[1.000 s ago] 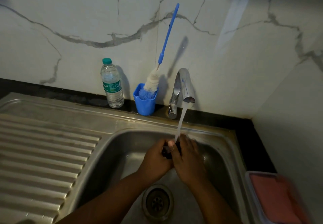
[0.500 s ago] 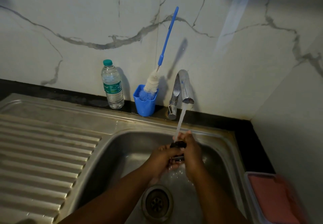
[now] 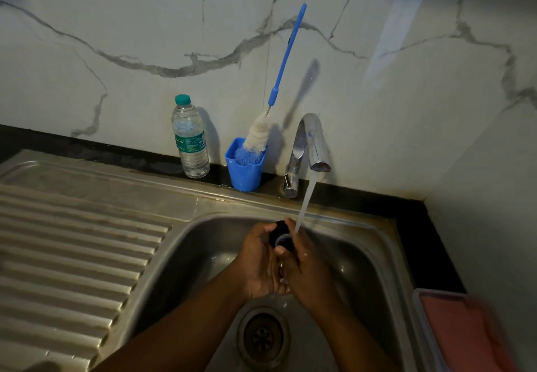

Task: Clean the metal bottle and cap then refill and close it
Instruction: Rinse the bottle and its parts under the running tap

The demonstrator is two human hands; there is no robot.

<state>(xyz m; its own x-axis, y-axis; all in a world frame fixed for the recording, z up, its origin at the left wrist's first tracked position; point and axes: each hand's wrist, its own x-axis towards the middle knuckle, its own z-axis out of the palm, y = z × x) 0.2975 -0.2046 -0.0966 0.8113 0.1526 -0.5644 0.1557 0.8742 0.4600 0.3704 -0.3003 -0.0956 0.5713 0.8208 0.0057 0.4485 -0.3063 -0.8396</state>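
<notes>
Head view: I see both hands together over the steel sink (image 3: 374, 258), w/ a black cap (image 3: 279, 233) held between them, its open side w/ a pale inner ring tilted toward the cam. Left hand (image 3: 257, 264) is cupped, fingers curled round the cap's left side. Right hand (image 3: 305, 267) has its fingers wrapped on the cap's right side, thumb up at the rim. Water stream (image 3: 305, 206) from the chrome tap (image 3: 308, 148) lands on the right hand just beside the cap. Drain (image 3: 263, 338) sits just below the wrists. Behind the hands, on the ledge: blue cup (image 3: 245, 169) holding a bottle brush (image 3: 279, 81), and left of it a plastic water bottle (image 3: 190, 138). Ribbed drainboard (image 3: 72, 244) is left of the left arm; a pink container (image 3: 465, 334) is right of the right arm. Can't see a metal bottle.
</notes>
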